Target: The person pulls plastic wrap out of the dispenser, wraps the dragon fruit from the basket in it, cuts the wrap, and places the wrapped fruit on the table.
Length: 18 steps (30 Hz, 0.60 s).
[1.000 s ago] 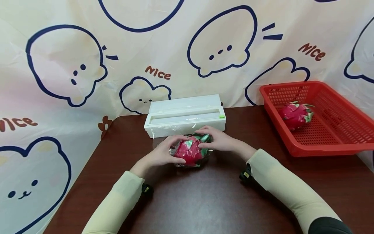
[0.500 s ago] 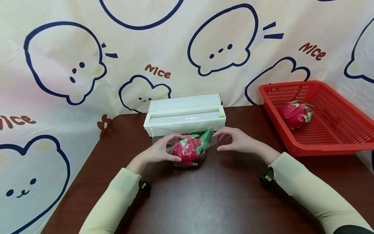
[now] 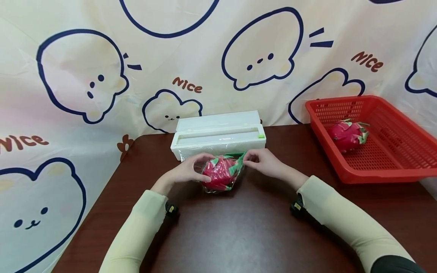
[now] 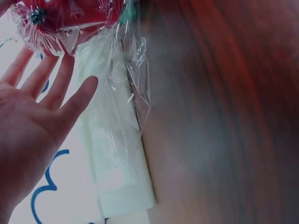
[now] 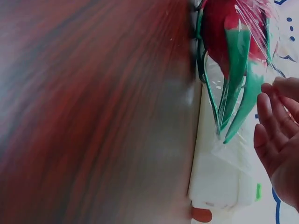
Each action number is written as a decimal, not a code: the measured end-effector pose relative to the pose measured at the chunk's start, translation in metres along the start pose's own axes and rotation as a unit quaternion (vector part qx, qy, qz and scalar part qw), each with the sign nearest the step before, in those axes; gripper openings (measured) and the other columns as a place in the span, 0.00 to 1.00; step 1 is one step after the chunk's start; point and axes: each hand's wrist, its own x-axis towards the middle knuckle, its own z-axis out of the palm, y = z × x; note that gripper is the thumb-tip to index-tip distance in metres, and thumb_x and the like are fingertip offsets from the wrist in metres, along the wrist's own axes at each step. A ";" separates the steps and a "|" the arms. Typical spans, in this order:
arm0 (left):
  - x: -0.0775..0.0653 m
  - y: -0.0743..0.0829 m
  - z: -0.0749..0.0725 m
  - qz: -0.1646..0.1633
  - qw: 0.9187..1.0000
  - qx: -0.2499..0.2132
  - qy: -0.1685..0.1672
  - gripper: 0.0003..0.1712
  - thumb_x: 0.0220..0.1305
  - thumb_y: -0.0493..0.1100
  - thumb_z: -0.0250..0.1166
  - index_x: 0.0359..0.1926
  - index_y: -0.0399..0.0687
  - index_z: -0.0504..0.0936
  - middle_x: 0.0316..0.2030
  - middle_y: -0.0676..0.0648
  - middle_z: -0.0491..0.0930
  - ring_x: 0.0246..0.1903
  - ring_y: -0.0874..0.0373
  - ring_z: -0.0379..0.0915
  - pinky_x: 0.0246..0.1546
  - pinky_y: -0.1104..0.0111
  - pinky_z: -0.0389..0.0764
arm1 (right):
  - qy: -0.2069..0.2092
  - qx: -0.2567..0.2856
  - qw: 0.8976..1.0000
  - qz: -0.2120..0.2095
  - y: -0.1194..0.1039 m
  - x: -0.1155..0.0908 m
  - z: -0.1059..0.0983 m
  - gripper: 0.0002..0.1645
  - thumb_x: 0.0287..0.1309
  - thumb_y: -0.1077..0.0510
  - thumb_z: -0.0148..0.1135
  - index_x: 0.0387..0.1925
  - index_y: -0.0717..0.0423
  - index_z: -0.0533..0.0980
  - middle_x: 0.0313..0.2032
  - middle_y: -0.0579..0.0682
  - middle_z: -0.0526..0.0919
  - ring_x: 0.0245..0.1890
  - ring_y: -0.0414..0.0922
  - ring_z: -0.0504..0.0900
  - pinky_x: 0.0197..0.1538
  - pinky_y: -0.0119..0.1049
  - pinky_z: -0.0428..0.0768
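A red dragon fruit with green leaf tips lies wrapped in clear plastic film on the table. My left hand holds its left side, thumb in front and fingers behind. In the left wrist view the fingers of that hand reach up to the film-covered fruit, and a loose fold of film hangs beside them. My right hand is at the leafy end, thumb and forefinger pinched together on the cling film. Up close in the right wrist view, long green leaves show under stretched film.
Right behind the fruit stands a white cling film box with its lid up and film trailing from its front. A red plastic basket at the right holds another dragon fruit. A patterned cloth hangs behind the brown table.
My right hand first drew away from the fruit to the right, then came back and pinched the film at its leafy end. The left hand stayed on the fruit.
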 end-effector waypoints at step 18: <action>0.014 -0.017 -0.016 -0.053 0.997 -0.046 0.002 0.38 0.56 0.38 0.69 0.67 0.41 0.66 0.64 0.37 0.67 0.65 0.43 0.60 0.60 0.50 0.67 | 0.107 0.018 0.993 0.056 0.002 0.032 0.019 0.09 0.54 0.60 0.72 0.29 0.55 0.77 0.28 0.47 0.81 0.29 0.44 0.78 0.36 0.37 0.77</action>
